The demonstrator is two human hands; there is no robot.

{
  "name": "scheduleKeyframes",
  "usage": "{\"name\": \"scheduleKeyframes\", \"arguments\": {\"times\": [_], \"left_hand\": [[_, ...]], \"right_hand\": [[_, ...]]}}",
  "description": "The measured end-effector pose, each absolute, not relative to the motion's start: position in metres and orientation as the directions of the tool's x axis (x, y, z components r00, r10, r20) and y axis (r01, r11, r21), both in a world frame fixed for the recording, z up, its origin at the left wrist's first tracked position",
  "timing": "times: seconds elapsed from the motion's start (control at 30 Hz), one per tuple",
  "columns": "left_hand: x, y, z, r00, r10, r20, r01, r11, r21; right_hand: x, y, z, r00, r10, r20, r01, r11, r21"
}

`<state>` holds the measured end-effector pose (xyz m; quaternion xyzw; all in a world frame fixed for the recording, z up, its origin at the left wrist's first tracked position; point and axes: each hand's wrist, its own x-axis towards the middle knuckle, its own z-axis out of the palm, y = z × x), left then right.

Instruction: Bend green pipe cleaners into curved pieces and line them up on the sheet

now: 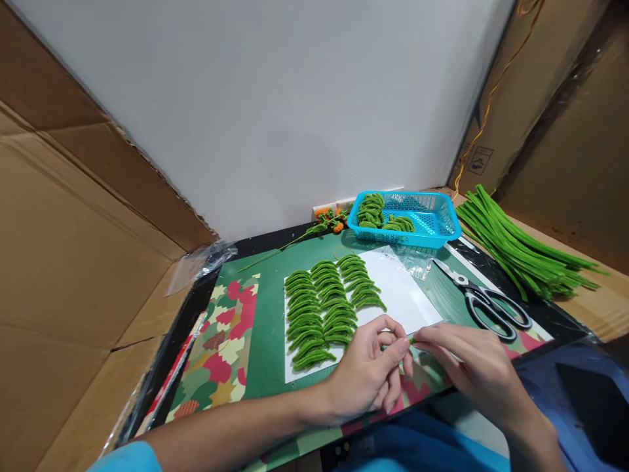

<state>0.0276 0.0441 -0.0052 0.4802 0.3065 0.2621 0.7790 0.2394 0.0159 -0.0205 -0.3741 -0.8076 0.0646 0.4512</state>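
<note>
My left hand (376, 367) and my right hand (472, 364) meet at the front of the table, both with fingers pinched. A short bit of green pipe cleaner (412, 340) shows between their fingertips; the rest of it is hidden. Just beyond my left hand, curved green pipe-cleaner pieces (307, 318) lie in three columns on a white sheet (398, 282). Black-handled scissors (484, 301) rest beyond my right hand, blades slightly apart.
At the back stands a blue plastic basket (432, 236) with more curved green pieces in it. Long green pipe cleaners (525, 249) are heaped at the right. An orange-flowered stem (314, 229) lies left of the basket. Cardboard walls (63, 262) flank the green mat (268, 314).
</note>
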Motion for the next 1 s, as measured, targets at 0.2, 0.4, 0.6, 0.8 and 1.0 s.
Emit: {"name": "scheduleKeyframes", "arguments": {"times": [0.2, 0.4, 0.6, 0.8, 1.0], "left_hand": [[0.025, 0.052, 0.012, 0.705, 0.669, -0.234, -0.113, 0.432, 0.895], [0.024, 0.057, 0.020, 0.746, 0.579, -0.330, -0.076, 0.566, 0.821], [0.023, 0.061, 0.023, 0.724, 0.590, -0.357, -0.100, 0.602, 0.792], [0.022, 0.065, 0.024, 0.690, 0.649, -0.321, -0.091, 0.517, 0.851], [0.021, 0.067, 0.029, 0.669, 0.701, -0.247, -0.005, 0.336, 0.942]], "right_hand": [[0.233, 0.015, -0.021, -0.242, 0.655, 0.716, 0.544, 0.702, -0.459], [0.226, 0.014, -0.023, -0.191, 0.542, 0.818, 0.619, 0.714, -0.329], [0.227, 0.014, -0.030, -0.235, 0.459, 0.857, 0.657, 0.725, -0.208], [0.225, 0.018, -0.028, -0.245, 0.506, 0.827, 0.708, 0.676, -0.205], [0.221, 0.022, -0.020, -0.230, 0.504, 0.833, 0.705, 0.676, -0.214]]}}
